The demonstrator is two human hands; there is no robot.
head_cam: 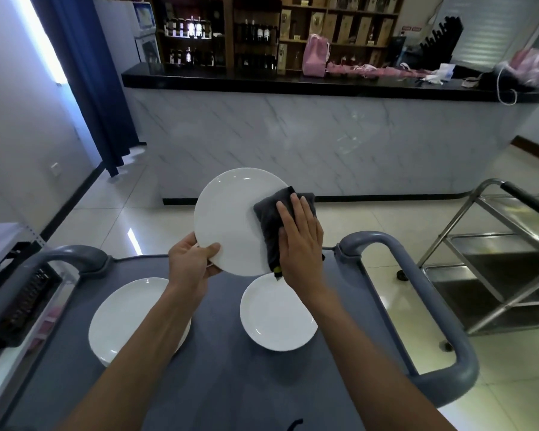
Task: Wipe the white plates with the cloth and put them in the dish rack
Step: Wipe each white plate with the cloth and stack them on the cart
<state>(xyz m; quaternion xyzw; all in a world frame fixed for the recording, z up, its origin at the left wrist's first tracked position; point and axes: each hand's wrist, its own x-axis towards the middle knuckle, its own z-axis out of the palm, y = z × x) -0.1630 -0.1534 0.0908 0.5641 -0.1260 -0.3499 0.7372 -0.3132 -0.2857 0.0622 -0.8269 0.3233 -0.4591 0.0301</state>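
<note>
A marble-fronted counter [324, 135] stands beyond the grey cart [231, 368], steel trolley [495, 259] right.

Marble-fronted bar counter [324, 135], wooden shelves [293, 26], glossy tiled floor [122, 219].

One head-worn wide-angle view, looking forward and down over the grey cart [231, 384]; the cart top lies close beneath the lens, filling the lower frame; beyond the cart the marble-fronted counter [324, 135] faces the camera, shelves behind it
</note>
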